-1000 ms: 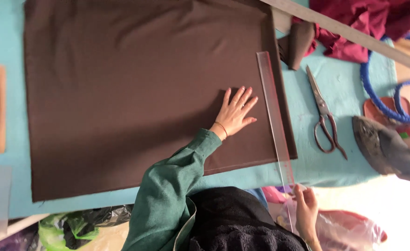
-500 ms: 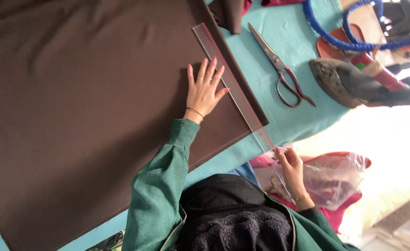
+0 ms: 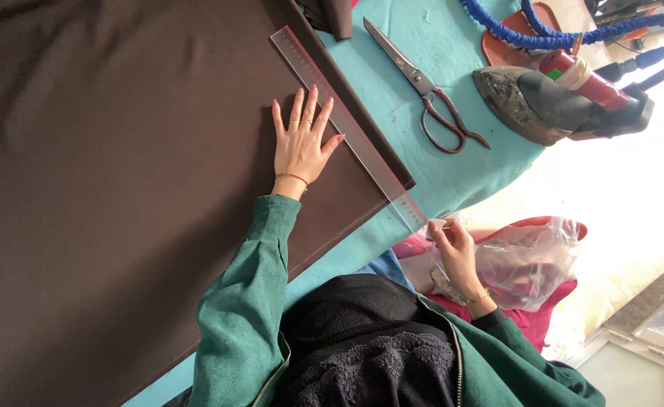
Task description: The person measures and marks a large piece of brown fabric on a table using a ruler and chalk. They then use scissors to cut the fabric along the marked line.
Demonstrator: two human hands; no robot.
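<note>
A large dark brown fabric (image 3: 121, 188) lies spread over the turquoise table (image 3: 452, 53). Along its right edge a long clear ruler (image 3: 347, 124) lies at a slant. My left hand (image 3: 299, 143) rests flat on the fabric with its fingers spread, the fingertips touching the ruler's edge. My right hand (image 3: 452, 249) is at the ruler's near end, off the table edge, pinching a small white piece (image 3: 435, 224) that looks like chalk. Both arms wear green sleeves.
Scissors with dark red handles (image 3: 426, 87) lie on the table right of the ruler. A heavy iron (image 3: 558, 98) with a blue cord (image 3: 543, 30) sits at the far right. A clear plastic bag (image 3: 528, 260) on red cloth lies below the table edge.
The view has swung, so everything sits more to the left and at a slant. My right hand has come up to the ruler's near end. My left hand stays flat on the fabric.
</note>
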